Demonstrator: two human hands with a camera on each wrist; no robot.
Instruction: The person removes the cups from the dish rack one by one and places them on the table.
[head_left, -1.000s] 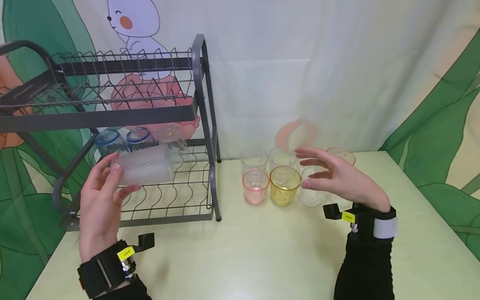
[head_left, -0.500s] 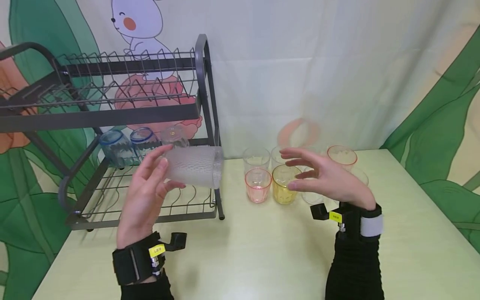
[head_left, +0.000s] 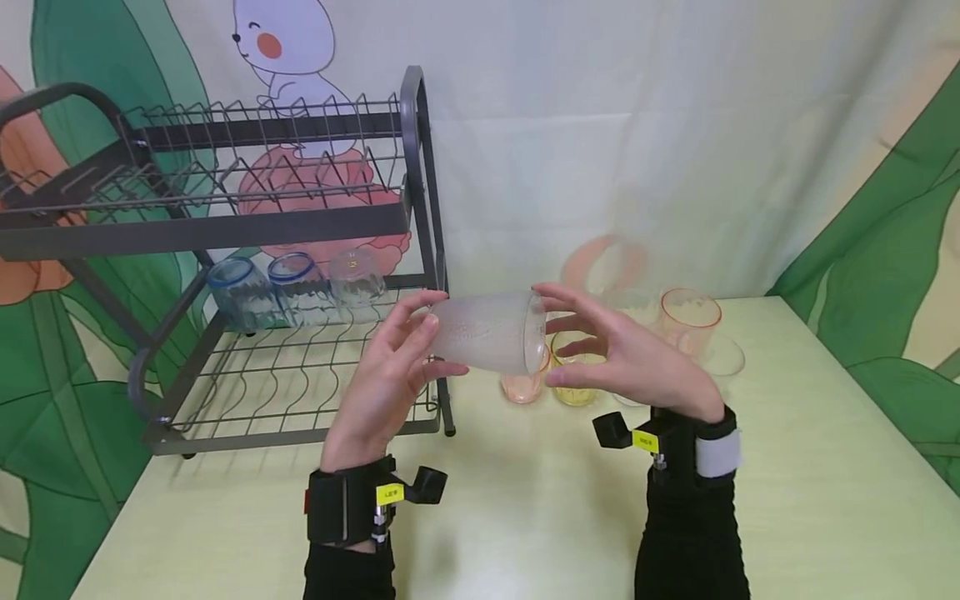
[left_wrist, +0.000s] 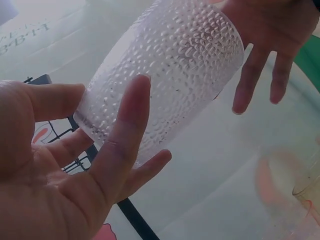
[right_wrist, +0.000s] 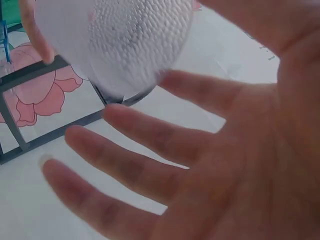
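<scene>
Tabletop (head_left: 517, 508) beneath glass (head_left: 483, 333) in left grip (head_left: 386, 371)

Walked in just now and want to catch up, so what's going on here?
A person holds a clear, bumpy-textured glass on its side above the table, gripping one end with the left hand. The right hand is open at the other end; whether it touches is hard to tell. Two blue-rimmed glasses and a clear one sit on the rack's lower level. More glasses, including a yellow one, stand on the table.
</scene>
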